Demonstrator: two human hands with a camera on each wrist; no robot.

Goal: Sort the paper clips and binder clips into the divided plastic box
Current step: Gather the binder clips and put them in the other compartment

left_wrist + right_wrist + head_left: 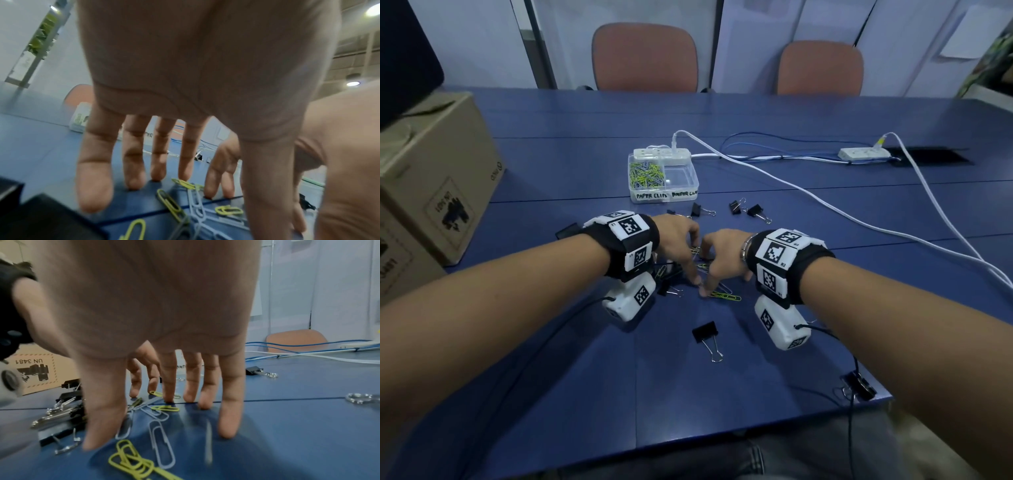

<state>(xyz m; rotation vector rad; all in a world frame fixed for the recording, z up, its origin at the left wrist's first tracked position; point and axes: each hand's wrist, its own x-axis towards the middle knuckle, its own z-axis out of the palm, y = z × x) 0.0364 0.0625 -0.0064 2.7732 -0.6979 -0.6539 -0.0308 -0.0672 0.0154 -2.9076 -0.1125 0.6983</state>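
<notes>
Both my hands stand fingertips-down over a small heap of paper clips (pixel 722 295) on the blue table (pixel 585 370). My left hand (pixel 693 260) has straight, spread fingers (pixel 134 170) touching the table around yellow and pale clips (pixel 170 204). My right hand (pixel 707 269) does the same, its fingers (pixel 230 410) planted among pale clips (pixel 161 441) and yellow ones (pixel 131 462). Neither hand holds anything. The divided plastic box (pixel 681 196) sits beyond; its left compartment holds paper clips, the right looks bare. Black binder clips (pixel 705 334) lie scattered.
More binder clips lie near the box (pixel 736 205), by my left wrist (pixel 61 415) and at the table's front right edge (pixel 859 385). Cardboard boxes (pixel 438 178) stand at left. Power strips (pixel 864 152) and white cables (pixel 825 205) cross the far right. Two chairs (pixel 645 58) stand behind.
</notes>
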